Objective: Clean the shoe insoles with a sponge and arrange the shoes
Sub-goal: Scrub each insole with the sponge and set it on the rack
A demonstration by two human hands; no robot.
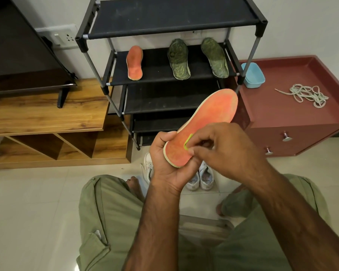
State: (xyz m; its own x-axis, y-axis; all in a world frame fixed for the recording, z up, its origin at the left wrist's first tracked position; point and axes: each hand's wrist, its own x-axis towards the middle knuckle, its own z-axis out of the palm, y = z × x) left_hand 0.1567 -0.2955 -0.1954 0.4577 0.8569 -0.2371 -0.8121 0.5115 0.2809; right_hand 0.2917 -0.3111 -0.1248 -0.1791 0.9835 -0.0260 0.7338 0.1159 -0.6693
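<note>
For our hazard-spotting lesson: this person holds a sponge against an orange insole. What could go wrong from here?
1. The left hand grips only the heel of the orange insole; the unsupported toe end may flex or slip.
2. The right hand merely pinches the small sponge, which could drop onto the white shoes below.

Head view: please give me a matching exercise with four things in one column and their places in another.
Things
1. green insoles
2. laces
3. shoes
4. sponge

Places
A. on the floor
B. in the right hand
C. on the rack
D. on the red cabinet

Pairs: 1-C, 2-D, 3-A, 4-B
</note>
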